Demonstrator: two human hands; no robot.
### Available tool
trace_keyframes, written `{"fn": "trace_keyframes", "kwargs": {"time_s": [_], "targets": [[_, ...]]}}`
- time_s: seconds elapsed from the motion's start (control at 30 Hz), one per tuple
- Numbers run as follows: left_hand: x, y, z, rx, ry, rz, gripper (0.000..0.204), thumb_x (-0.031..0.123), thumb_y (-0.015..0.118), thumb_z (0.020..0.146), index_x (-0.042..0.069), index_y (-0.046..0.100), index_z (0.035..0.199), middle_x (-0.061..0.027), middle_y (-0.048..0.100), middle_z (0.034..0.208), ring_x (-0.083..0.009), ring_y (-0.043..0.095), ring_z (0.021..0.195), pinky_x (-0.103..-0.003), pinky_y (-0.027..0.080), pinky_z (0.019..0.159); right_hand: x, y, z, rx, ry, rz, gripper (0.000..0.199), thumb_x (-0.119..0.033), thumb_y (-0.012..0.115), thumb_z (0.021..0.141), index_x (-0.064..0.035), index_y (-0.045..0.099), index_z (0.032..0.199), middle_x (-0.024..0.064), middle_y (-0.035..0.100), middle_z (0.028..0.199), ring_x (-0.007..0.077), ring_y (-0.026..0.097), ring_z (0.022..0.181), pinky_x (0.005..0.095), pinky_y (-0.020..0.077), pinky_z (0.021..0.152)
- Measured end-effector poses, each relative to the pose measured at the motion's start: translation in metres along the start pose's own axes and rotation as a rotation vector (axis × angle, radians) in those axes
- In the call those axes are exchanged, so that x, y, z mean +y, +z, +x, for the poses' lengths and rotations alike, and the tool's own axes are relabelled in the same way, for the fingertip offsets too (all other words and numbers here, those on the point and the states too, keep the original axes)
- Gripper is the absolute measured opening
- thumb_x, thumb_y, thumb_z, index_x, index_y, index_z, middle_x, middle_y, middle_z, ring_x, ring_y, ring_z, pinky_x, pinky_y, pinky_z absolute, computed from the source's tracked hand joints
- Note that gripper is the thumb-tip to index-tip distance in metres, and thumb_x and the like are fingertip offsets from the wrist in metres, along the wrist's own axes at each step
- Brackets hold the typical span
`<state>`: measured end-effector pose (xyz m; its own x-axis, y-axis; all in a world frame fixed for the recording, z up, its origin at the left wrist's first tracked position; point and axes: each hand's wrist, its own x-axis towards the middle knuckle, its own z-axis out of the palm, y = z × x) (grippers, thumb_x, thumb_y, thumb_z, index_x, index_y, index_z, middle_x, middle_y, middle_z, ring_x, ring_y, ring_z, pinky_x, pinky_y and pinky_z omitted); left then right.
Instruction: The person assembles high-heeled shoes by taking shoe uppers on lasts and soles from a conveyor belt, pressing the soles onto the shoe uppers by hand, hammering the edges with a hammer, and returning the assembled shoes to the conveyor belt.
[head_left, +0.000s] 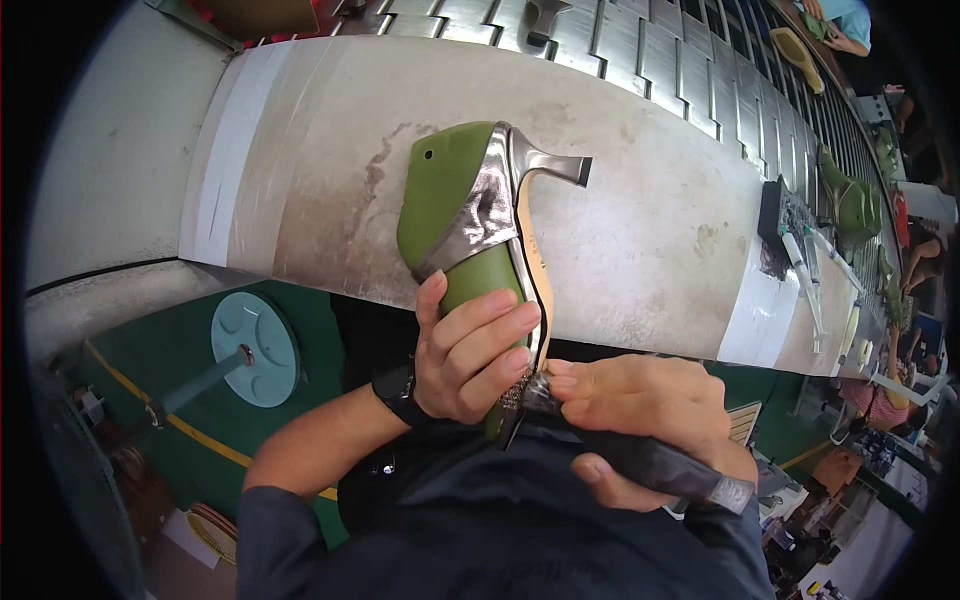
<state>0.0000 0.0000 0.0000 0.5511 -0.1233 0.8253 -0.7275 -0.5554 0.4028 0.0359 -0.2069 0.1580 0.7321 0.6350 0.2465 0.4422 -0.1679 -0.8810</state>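
Observation:
A metallic silver high-heeled shoe [492, 200] sits on a green shoe last [437, 185], lying on its side over the table's near edge. Its slim heel [560, 165] points right, and the tan sole [535, 270] faces right too. My left hand [470, 355] is closed round the front part of the shoe and last. My right hand [650, 405] grips a dark-handled tool [655, 462], thumb below the handle. The tool's metal end meets the shoe's toe area, partly hidden by my fingers, so its exact kind cannot be made out.
A stained pale worktable [640, 250] spans the middle, with a metal slat conveyor [640, 50] behind it. A small dark tray [775, 225] and syringe-like tubes [803, 275] lie at the right. A round light-blue stool [255, 350] stands lower left. Another person's hand [848, 42] shows top right.

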Motion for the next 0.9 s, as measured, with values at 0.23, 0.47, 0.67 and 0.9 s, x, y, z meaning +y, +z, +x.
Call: {"fn": "trace_keyframes", "kwargs": {"time_s": [0.23, 0.47, 0.67, 0.9], "targets": [[-0.011, -0.017, 0.001, -0.111, 0.081, 0.107, 0.073, 0.03, 0.082, 0.091, 0.005, 0.038, 0.144, -0.019, 0.059, 0.137, -0.0376, 0.06, 0.127, -0.072, 0.032, 0.12, -0.011, 0.045, -0.022, 0.029, -0.066, -0.03, 0.029, -0.01, 0.087, 0.075, 0.0013, 0.076, 0.1, 0.0169, 0.078, 0.105, 0.0318, 0.08, 0.099, 0.0376, 0.0671, 0.082], [-0.01, -0.01, -0.003, -0.018, 0.013, 0.113, 0.063, 0.031, 0.082, 0.092, 0.009, 0.044, 0.138, -0.0174, 0.061, 0.138, -0.0365, 0.059, 0.13, -0.068, 0.029, 0.124, 0.0, 0.024, -0.032, 0.156, 0.155, 0.304, 0.036, -0.008, 0.081, 0.087, 0.0103, 0.069, 0.115, 0.027, 0.076, 0.116, 0.0356, 0.076, 0.113, 0.0414, 0.062, 0.097], [-0.017, -0.003, -0.005, 0.07, 0.056, 0.041, 0.033, 0.018, 0.064, 0.101, 0.015, 0.051, 0.132, -0.0061, 0.066, 0.135, -0.0267, 0.06, 0.128, -0.064, 0.027, 0.126, -0.002, 0.012, -0.005, 0.19, 0.456, 0.37, 0.031, -0.003, 0.074, 0.096, 0.0059, 0.067, 0.124, 0.0208, 0.076, 0.122, 0.0239, 0.075, 0.11, 0.0349, 0.0589, 0.096], [-0.024, 0.004, -0.009, 0.116, 0.092, 0.092, 0.035, 0.022, 0.062, 0.103, 0.02, 0.051, 0.136, -0.0005, 0.065, 0.135, -0.0226, 0.059, 0.128, -0.062, 0.027, 0.126, 0.017, -0.019, 0.047, 0.063, 0.674, 0.404, 0.02, -0.006, 0.074, 0.097, 0.0052, 0.074, 0.112, 0.0135, 0.08, 0.104, 0.0149, 0.074, 0.095, 0.0294, 0.0582, 0.086]]}}
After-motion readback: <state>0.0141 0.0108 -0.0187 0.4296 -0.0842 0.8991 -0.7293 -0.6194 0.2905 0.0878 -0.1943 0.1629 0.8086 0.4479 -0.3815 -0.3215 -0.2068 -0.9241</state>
